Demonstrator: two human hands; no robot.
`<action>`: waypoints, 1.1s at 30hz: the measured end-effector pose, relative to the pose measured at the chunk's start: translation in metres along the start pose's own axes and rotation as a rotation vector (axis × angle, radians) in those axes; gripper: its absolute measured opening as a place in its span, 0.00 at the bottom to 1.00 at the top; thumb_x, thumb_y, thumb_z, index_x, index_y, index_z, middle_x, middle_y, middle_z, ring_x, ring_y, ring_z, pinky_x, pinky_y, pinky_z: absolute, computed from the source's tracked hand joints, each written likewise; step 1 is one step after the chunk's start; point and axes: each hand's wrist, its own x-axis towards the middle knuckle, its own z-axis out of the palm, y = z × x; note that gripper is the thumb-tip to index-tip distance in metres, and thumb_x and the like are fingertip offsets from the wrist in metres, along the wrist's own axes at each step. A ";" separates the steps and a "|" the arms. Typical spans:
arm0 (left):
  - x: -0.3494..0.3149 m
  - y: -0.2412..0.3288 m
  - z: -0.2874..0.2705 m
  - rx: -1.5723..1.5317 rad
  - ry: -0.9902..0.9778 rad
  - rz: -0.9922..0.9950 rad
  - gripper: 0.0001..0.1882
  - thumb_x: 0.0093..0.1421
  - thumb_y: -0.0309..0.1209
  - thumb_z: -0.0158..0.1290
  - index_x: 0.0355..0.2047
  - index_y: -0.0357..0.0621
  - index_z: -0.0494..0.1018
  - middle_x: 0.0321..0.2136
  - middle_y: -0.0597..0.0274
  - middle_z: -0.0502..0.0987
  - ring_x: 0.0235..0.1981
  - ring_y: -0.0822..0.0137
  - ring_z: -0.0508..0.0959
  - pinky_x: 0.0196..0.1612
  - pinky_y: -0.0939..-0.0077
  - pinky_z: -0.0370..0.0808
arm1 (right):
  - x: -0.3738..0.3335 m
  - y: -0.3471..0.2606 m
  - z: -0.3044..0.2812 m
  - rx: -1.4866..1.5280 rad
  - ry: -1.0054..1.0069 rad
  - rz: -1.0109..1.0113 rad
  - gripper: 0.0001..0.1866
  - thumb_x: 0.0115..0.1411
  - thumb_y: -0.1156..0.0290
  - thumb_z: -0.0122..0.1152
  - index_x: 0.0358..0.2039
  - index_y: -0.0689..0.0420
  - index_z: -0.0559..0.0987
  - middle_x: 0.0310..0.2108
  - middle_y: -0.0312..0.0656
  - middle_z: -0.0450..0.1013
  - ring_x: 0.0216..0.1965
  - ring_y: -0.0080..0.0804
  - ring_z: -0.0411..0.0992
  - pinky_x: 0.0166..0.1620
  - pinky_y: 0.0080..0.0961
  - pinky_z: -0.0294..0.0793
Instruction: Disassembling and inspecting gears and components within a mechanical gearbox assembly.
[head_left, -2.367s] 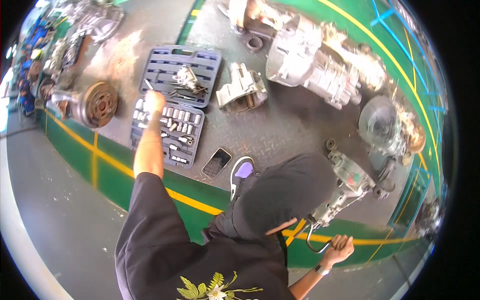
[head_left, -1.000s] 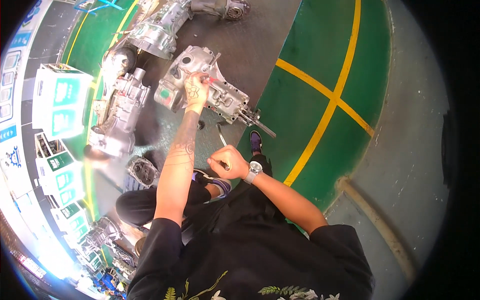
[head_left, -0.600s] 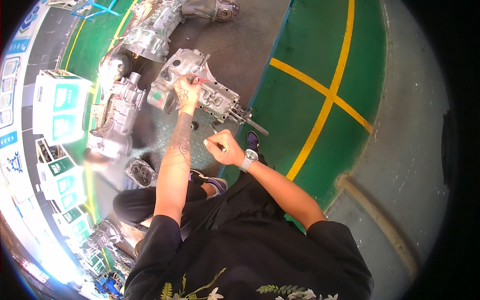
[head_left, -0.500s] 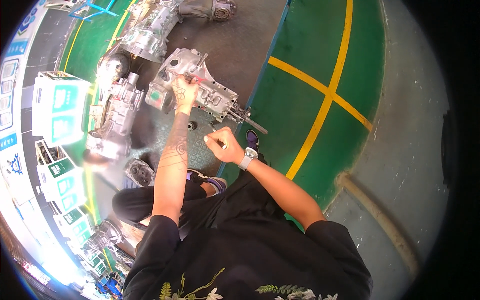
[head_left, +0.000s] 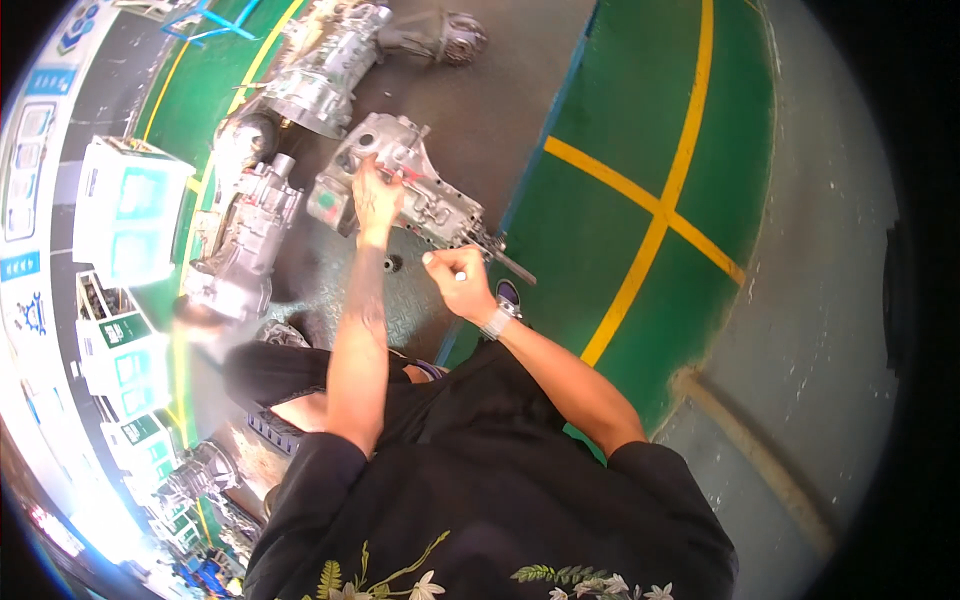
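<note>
A big silver gearbox (head_left: 325,75) and another gearbox (head_left: 245,240) sit further in on the dark floor plate (head_left: 480,95). A little ring gear (head_left: 392,264) lies near the forearm. The bent knee (head_left: 280,370) hides part of a metal housing (head_left: 285,334). The gearbox case (head_left: 440,208) is by the plate's blue edge, right under the left hand (head_left: 382,170); I can't tell if those fingers pinch anything. Just beside its rod end, the right hand (head_left: 458,276) curls round a thin rod, only the pale tip showing. Off the plate, a white-and-green box (head_left: 122,329) has dark things inside.
</note>
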 end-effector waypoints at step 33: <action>0.031 0.108 -0.044 -0.863 -0.026 -0.232 0.14 0.50 0.37 0.58 0.23 0.35 0.76 0.12 0.56 0.71 0.17 0.73 0.72 0.25 0.75 0.71 | 0.234 -0.149 0.024 0.072 0.024 -0.128 0.21 0.60 0.56 0.29 0.13 0.50 0.51 0.10 0.31 0.41 0.13 0.22 0.38 0.18 0.24 0.40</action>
